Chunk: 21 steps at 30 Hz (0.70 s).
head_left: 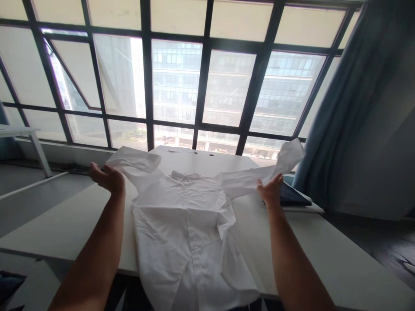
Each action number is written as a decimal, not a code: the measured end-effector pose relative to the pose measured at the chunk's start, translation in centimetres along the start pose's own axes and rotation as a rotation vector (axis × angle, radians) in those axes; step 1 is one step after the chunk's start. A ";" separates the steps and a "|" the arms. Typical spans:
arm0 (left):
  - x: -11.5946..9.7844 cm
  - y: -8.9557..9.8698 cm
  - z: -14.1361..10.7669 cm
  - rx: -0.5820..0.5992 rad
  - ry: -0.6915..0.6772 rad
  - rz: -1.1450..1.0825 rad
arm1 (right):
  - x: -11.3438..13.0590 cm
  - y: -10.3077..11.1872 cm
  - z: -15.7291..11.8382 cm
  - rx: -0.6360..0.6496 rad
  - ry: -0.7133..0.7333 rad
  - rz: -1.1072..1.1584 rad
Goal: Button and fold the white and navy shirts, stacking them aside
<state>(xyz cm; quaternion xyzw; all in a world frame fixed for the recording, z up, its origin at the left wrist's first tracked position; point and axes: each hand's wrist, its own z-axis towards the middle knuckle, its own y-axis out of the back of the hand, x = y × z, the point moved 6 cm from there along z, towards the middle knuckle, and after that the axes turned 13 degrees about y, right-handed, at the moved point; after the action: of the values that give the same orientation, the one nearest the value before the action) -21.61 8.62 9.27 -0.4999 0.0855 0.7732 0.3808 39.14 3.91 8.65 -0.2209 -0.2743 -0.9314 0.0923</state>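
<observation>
A white long-sleeved shirt point(184, 216) lies spread on a white table point(65, 220), collar toward the window and hem hanging over the near edge. Its left-side sleeve reaches out near my left hand point(108, 176), whose fingers are spread beside the sleeve's end with nothing visible in them. At the right, my right hand point(271, 188) grips the other sleeve between thumb and fingers, and the cuff end stands raised above the hand.
Dark folded cloth point(293, 195) lies on white material at the table's right, just behind my right hand. Large framed windows rise beyond the table. A blue-grey curtain point(343, 116) hangs at the right. Another white table point(40, 151) stands at the far left.
</observation>
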 end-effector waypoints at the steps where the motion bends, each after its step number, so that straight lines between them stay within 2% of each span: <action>1: -0.7 0.8 -0.3 -0.127 -0.091 0.089 | 1.7 -1.0 -0.6 0.050 0.075 0.036; 2: -1.3 0.7 -1.2 -0.193 -0.181 0.177 | 3.8 -2.3 -1.4 0.142 0.178 0.095; 3: -1.7 -0.4 -2.4 -0.147 -0.262 0.258 | 6.3 -3.9 -2.7 0.269 0.284 0.182; 4: -1.7 -2.6 -3.9 0.035 -0.312 0.327 | 8.8 -5.5 -4.4 0.424 0.379 0.287; 6: -0.1 -7.6 -8.1 0.554 -0.301 0.471 | 13.4 -8.0 -8.5 0.708 0.518 0.474; 7: 0.9 -9.6 -10.5 0.769 -0.279 0.559 | 15.2 -8.9 -10.6 0.820 0.567 0.534; 9: 3.0 -11.9 -14.9 1.140 -0.238 0.691 | 17.8 -9.9 -14.1 0.930 0.659 0.560; 11: 4.4 -12.6 -17.8 1.366 -0.226 0.785 | 18.9 -10.7 -16.2 0.969 0.728 0.498; 13: 5.1 -12.5 -18.9 1.426 -0.234 0.853 | 19.0 -11.4 -16.9 1.014 0.723 0.429; 15: 5.1 -12.4 -19.2 1.377 -0.240 0.901 | 18.4 -11.8 -16.5 1.105 0.674 0.390; 18: 4.4 -12.8 -20.3 1.323 -0.252 0.917 | 16.9 -11.8 -15.5 1.322 0.596 0.343; 20: 3.7 -13.1 -21.8 1.348 -0.239 0.903 | 15.6 -11.5 -15.0 1.439 0.480 0.314; 21: 3.5 -13.3 -22.6 1.354 -0.216 0.895 | 15.0 -11.4 -14.8 1.449 0.407 0.304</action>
<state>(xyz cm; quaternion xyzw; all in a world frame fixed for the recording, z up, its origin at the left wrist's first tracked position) 2.63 8.08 -1.31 -0.0027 0.6882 0.6768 0.2615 17.23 4.51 -0.90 0.0353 -0.7604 -0.5183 0.3897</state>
